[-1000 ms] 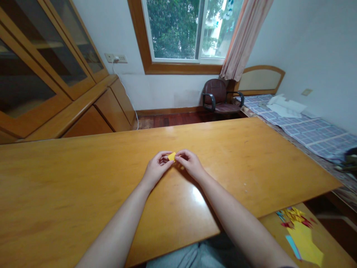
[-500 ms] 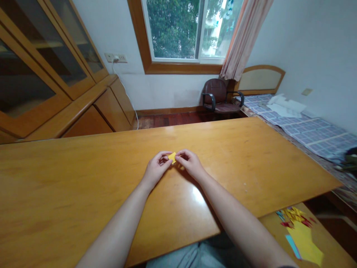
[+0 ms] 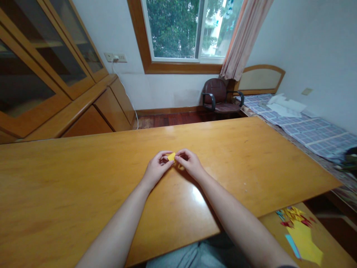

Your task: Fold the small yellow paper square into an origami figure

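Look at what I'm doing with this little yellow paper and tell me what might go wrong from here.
Two risks stand out. The small yellow paper is pinched between your left hand and right hand, so an uneven pull might crease or tear it. Also, small coloured pieces lie loose beyond your right forearm, so a sideways swing of that arm could perhaps scatter them.

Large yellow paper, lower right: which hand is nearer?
Right. The right hand is beyond and left of the large yellow paper, not touching it; the left hand is farther left, across the small yellow piece both hold.
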